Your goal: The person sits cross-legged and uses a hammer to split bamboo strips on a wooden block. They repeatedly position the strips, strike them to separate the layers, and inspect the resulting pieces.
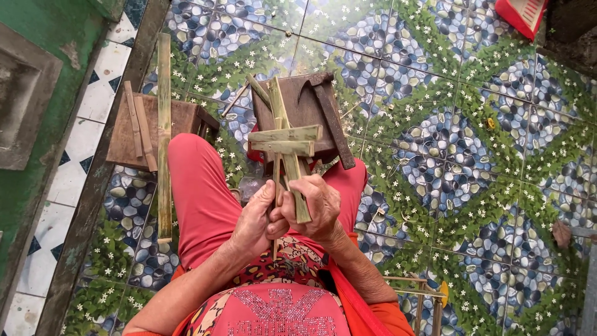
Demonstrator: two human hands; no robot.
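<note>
Left hand (254, 219): was closed around the lower ends of the bamboo strips, thumb pressed against them from the left.
Right hand (318, 208): was closed on the same bundle from the right, fingers curled over one slanting strip near its lower end.
Bamboo strips (285, 140): green, flat, split pieces; several stood roughly upright and fanned apart, and two short ones lay crosswise over them near the top, one just above the other. The bundle was held up in front of the body, above the knees and over the near edge of the wooden block.
Step in hand: judged to be the interlacing of the strips, with two crosspieces already set and the uprights pinched together at the bottom.
Next move calls for: by judgement, a firm pinch from one hand on the uprights while the other was freed to seat a further crosspiece; the crossings looked loose and could slip.
Wooden block (292, 106): dark brown, on the floor just beyond the knees.
Cleaver (331, 118): dark, heavy blade lying across the block's right side, untouched.
Long bamboo slat (164, 137): lay on the left, running near to far across the low wooden stool.
Low wooden stool (124, 143): far left, carrying two short brown slats.
Floor (472, 155): tiled, pebble and leaf pattern.
Red dustpan (522, 14): far right corner, partly out of view.
</note>
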